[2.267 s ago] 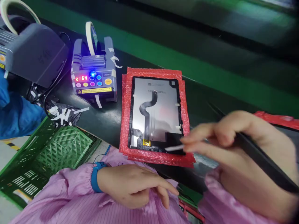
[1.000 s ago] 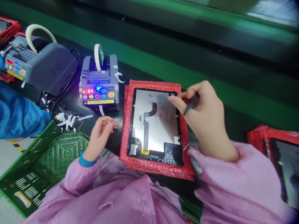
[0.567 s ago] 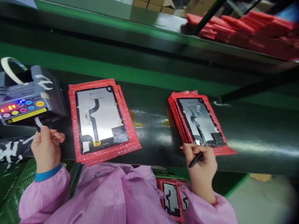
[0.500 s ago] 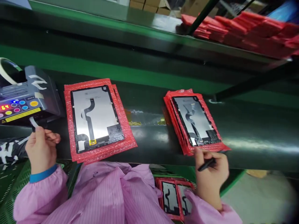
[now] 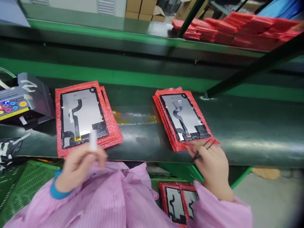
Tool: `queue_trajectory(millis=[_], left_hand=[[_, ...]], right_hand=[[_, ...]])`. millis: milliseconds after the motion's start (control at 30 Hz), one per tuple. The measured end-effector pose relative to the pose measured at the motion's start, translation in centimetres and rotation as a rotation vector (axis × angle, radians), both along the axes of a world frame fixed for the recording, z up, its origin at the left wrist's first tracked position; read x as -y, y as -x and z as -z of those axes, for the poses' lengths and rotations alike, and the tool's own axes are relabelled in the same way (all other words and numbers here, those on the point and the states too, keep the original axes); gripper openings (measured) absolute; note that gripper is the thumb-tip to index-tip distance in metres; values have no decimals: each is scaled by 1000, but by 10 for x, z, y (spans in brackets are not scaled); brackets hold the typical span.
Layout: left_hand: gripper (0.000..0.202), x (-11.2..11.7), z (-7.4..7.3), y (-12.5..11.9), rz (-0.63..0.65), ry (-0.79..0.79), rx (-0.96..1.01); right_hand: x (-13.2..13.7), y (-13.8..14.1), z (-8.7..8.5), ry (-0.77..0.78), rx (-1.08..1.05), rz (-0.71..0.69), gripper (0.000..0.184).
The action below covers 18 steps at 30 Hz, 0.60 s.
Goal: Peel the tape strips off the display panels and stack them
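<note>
My left hand (image 5: 79,163), a little blurred, pinches a short strip of white tape (image 5: 93,140) in front of the left display panel (image 5: 89,110). That panel has a silvery back, a black flex cable and a yellow patch, and lies on red bubble-wrap bags (image 5: 114,133). Black tweezers (image 5: 197,155) are held in my right hand (image 5: 211,161), whose fingertips are at the lower edge of the right stack. On top of that stack lies another display panel (image 5: 187,115), on red bubble wrap (image 5: 163,123).
A tape dispenser (image 5: 35,98) with lit buttons stands at the left, a bit of tape at its mouth. Red bags (image 5: 237,28) lie on the shelf above. More panels (image 5: 175,205) sit below the bench edge, and a green basket (image 5: 30,186) is at lower left.
My left hand has moved right from the dispenser to the left panel, carrying the tape strip. My right hand remains by the right stack, its tweezers turned. The view has shifted slightly.
</note>
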<state>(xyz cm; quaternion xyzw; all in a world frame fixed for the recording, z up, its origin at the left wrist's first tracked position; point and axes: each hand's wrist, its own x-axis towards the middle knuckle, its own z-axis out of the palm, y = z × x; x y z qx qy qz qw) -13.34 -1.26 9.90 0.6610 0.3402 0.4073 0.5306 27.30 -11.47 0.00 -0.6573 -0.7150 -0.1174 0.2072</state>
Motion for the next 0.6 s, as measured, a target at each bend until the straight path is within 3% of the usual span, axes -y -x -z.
queue_trajectory(millis=[33,100,167,233,367,467,600], left_hand=[[21,1,4,-19,202,91,12],[32,-3,17,-62,448,278,54],[53,-10,35,-110,542,491,-3],[65,-17,53,-159,510,599,-69],[77,-26,73,-232,426,546,-109],[74,-30,77,-253,286,483,-138],[64,-35,87,-247,177,481,-158]], right_hand=[[-2,-1,-1,-4,33,-30,28],[-5,0,-3,-32,37,-53,30],[-6,3,-8,-91,-14,-30,35],[-6,8,-14,-157,-117,22,38],[-6,20,-24,-166,-394,219,41],[-10,18,-25,-123,-504,377,40],[-19,-12,-15,-34,-643,618,38]])
